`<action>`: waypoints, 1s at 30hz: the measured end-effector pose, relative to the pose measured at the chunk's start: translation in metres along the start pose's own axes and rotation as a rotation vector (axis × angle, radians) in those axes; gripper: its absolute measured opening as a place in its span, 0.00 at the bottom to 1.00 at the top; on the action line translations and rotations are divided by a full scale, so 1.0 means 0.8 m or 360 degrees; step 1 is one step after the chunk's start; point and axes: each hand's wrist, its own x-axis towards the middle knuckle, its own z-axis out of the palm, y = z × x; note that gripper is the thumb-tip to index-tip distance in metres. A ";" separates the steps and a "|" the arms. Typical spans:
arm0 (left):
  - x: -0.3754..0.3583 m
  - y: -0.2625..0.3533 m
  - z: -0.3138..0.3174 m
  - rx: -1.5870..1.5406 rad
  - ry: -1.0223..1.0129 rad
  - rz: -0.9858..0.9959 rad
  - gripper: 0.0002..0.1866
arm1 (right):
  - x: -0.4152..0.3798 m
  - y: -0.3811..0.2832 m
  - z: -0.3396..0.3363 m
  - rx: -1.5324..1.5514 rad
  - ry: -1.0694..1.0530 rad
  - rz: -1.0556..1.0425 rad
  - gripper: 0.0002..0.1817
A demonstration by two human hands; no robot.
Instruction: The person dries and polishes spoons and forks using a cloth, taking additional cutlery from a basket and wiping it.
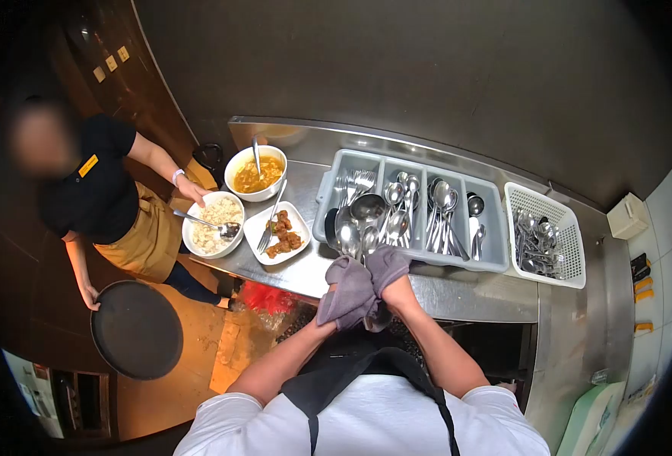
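A purple-grey cloth [349,295] is bunched around both my hands in front of the cutlery tray [458,264]. My left hand [326,325] grips its left side, and my right hand [398,292] closes on the other side; the cloth hides most of the fingers. Rising from between them, large serving spoons [347,235] and a ladle [367,207] overlap the tray's left compartments. Another metal utensil end [378,318] shows below the cloth. Forks [360,181] and spoons [442,196] lie sorted in the grey tray.
A white basket [577,258] of mixed cutlery stands right of the tray. Left on the steel counter [305,275] are a soup bowl [239,190] and a square meat dish [294,213]. A person [96,163] touches a rice bowl [216,254] and holds a round black tray [137,330].
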 end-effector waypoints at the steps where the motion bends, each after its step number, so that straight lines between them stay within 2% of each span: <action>1: 0.006 -0.013 -0.001 0.0079 -0.0007 -0.0064 0.24 | -0.005 0.010 0.024 0.0407 0.0158 -0.0067 0.10; 3: 0.018 -0.096 -0.011 -0.0016 -0.0035 0.0097 0.24 | -0.005 0.015 0.036 0.1702 0.0381 0.0358 0.11; 4: 0.014 -0.101 -0.012 -0.0308 -0.0034 0.0079 0.24 | -0.007 0.017 0.043 0.2351 0.0485 0.0576 0.12; 5: 0.011 -0.105 -0.014 -0.0601 -0.0031 0.0062 0.24 | -0.010 0.022 0.050 0.1988 0.0400 0.0419 0.12; 6: -0.004 -0.067 -0.009 -0.1132 -0.0015 -0.0041 0.24 | -0.013 0.029 0.057 0.1620 0.0315 0.0256 0.12; 7: -0.010 -0.045 -0.007 -0.1667 -0.0002 -0.0152 0.25 | -0.014 0.022 0.060 0.1951 0.0278 0.0312 0.12; 8: 0.003 -0.061 -0.008 -0.1103 0.0023 -0.0005 0.25 | -0.015 0.015 0.063 0.2280 0.0254 0.0383 0.12; 10: 0.038 -0.104 -0.005 0.0028 0.0074 0.0261 0.25 | -0.006 0.023 0.035 0.2482 0.0202 0.0611 0.11; 12: 0.036 -0.087 0.000 0.0321 0.0121 0.0182 0.25 | 0.015 0.032 0.005 0.2888 0.0067 0.0766 0.10; 13: 0.036 -0.077 0.001 0.0384 0.0128 0.0151 0.25 | 0.016 0.038 -0.013 0.2920 -0.0082 0.0790 0.10; 15: 0.033 -0.065 0.001 0.0361 0.0092 0.0132 0.25 | 0.005 0.040 -0.013 0.2707 -0.0047 0.0525 0.07; 16: 0.030 -0.060 0.001 0.0344 0.0069 0.0121 0.25 | 0.003 0.029 -0.006 0.2331 0.0281 0.0200 0.04; 19: 0.015 -0.061 0.003 0.0309 0.0017 0.0093 0.25 | 0.003 0.046 0.001 0.1643 0.0488 -0.0195 0.04; 23: -0.008 -0.075 0.022 0.0206 0.0064 0.0073 0.25 | 0.021 0.073 -0.009 0.1024 0.1209 -0.0113 0.05; 24: -0.010 -0.076 0.026 0.0115 0.0090 0.0065 0.25 | 0.021 0.079 -0.010 0.0948 0.1095 0.0032 0.05; 25: -0.011 -0.076 0.028 0.0061 0.0114 0.0067 0.25 | 0.015 0.079 -0.006 0.1359 0.0888 0.0176 0.06; 26: -0.009 -0.054 0.031 -0.0260 0.0114 0.0010 0.26 | 0.003 0.050 -0.026 0.1759 0.0670 0.0328 0.06; 27: -0.002 -0.041 0.032 -0.0197 0.0102 0.0023 0.25 | -0.005 0.029 -0.034 0.2147 0.0445 0.0482 0.07; 29: 0.011 -0.016 0.033 -0.0072 0.0080 0.0051 0.24 | -0.013 0.024 0.014 0.0487 0.0506 -0.0204 0.08; 30: 0.016 -0.069 0.035 -0.0672 0.0157 -0.0013 0.24 | -0.013 0.014 0.003 0.0385 0.0312 -0.0128 0.09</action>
